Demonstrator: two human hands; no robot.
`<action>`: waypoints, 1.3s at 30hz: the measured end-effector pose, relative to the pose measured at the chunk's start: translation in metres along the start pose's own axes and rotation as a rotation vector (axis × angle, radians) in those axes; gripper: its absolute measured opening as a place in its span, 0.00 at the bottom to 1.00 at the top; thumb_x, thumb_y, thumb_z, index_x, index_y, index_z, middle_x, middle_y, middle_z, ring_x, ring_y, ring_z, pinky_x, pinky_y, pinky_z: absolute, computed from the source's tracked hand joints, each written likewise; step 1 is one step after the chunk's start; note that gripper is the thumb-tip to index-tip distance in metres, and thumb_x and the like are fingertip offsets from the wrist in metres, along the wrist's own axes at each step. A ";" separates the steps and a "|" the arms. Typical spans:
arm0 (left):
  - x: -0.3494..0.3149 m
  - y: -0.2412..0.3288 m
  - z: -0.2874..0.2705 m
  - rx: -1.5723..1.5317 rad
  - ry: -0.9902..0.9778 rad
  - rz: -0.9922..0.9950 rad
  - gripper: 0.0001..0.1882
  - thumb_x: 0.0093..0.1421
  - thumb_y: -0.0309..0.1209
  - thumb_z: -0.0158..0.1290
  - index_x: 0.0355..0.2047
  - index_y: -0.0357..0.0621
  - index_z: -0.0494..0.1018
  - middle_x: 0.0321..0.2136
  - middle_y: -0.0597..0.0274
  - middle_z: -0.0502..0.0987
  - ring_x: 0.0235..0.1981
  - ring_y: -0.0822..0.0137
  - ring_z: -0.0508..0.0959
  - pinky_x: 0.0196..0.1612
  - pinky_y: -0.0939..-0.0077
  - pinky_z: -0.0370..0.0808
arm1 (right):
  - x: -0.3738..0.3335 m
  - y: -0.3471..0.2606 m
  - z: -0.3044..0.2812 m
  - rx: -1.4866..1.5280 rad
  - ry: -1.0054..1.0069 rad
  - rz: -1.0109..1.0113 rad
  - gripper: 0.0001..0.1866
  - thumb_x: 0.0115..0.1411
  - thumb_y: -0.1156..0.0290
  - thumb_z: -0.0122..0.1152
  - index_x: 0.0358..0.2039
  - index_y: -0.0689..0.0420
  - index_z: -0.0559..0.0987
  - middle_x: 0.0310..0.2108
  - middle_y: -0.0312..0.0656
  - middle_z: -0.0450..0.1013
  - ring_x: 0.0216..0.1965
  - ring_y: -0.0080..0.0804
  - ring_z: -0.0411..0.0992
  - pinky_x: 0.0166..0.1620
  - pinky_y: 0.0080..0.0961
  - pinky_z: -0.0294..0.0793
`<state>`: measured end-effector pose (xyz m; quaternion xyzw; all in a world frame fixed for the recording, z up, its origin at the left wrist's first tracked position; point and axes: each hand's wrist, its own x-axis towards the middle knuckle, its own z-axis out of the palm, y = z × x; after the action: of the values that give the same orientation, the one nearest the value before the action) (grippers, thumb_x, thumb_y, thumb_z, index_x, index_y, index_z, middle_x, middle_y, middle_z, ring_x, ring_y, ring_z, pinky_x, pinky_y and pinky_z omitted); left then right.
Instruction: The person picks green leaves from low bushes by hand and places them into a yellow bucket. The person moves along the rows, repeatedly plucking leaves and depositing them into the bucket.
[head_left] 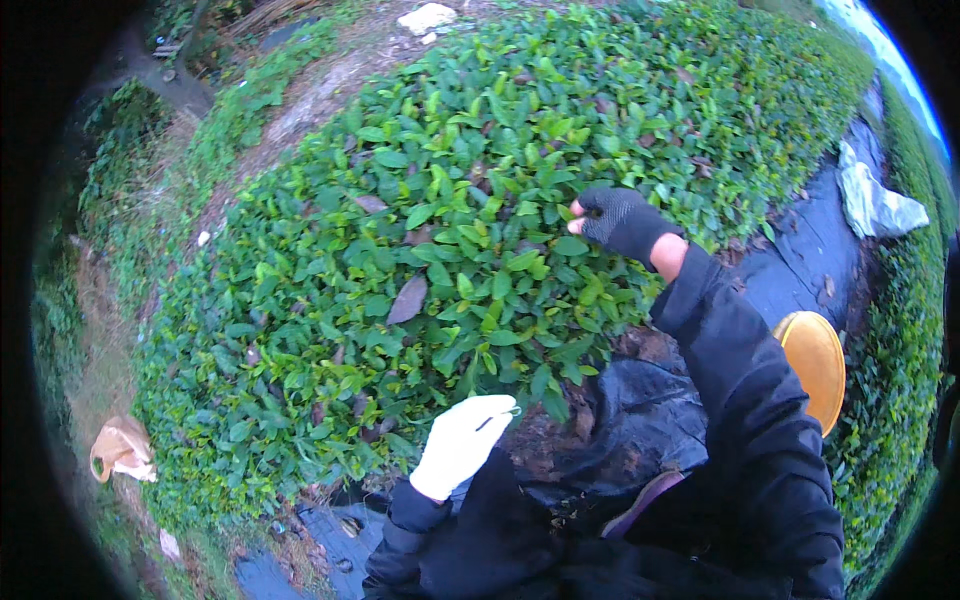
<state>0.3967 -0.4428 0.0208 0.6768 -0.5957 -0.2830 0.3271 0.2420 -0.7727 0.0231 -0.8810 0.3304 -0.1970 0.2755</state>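
A wide, dense hedge of green tea bushes (470,230) spreads in front of me. My right hand (620,222), in a black fingerless glove, reaches over its right part. Its bare thumb and forefinger close in a pinch on a small tea leaf (567,214) at the top of the foliage. My left hand (462,445), in a white glove, is held at the hedge's near edge, close to my body. Its fingers are pressed together, with a thin greenish bit showing at the tips; what it holds is too small to make out.
Black ground sheeting (645,410) lies along the hedge's near side. A round yellow-orange object (812,370) is by my right elbow. Pale plastic (875,195) lies farther right, beside another hedge row (905,370). A tan bag-like object (124,450) is at the far left.
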 end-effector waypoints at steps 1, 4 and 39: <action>-0.001 0.001 -0.001 -0.027 -0.003 -0.034 0.10 0.58 0.29 0.53 0.40 0.43 0.78 0.37 0.57 0.79 0.37 0.60 0.79 0.41 0.74 0.75 | 0.004 0.000 0.001 -0.118 -0.063 -0.026 0.14 0.49 0.59 0.66 0.30 0.55 0.77 0.28 0.45 0.75 0.33 0.48 0.74 0.35 0.39 0.72; -0.011 -0.003 -0.006 -0.089 0.016 -0.103 0.11 0.58 0.28 0.53 0.41 0.43 0.77 0.37 0.58 0.80 0.38 0.62 0.79 0.42 0.74 0.74 | 0.004 0.005 0.022 -0.151 0.036 -0.183 0.08 0.52 0.65 0.62 0.28 0.53 0.76 0.27 0.46 0.71 0.33 0.50 0.71 0.36 0.40 0.70; -0.159 -0.052 -0.037 -0.772 0.373 -0.579 0.12 0.62 0.27 0.49 0.42 0.34 0.76 0.33 0.59 0.80 0.36 0.71 0.77 0.45 0.78 0.72 | -0.006 -0.238 0.205 0.546 -0.341 -0.233 0.07 0.54 0.72 0.60 0.33 0.59 0.77 0.31 0.38 0.75 0.32 0.30 0.74 0.39 0.25 0.73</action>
<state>0.4374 -0.2771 0.0024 0.6829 -0.1674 -0.4358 0.5619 0.4584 -0.5460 0.0104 -0.8269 0.1119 -0.1582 0.5278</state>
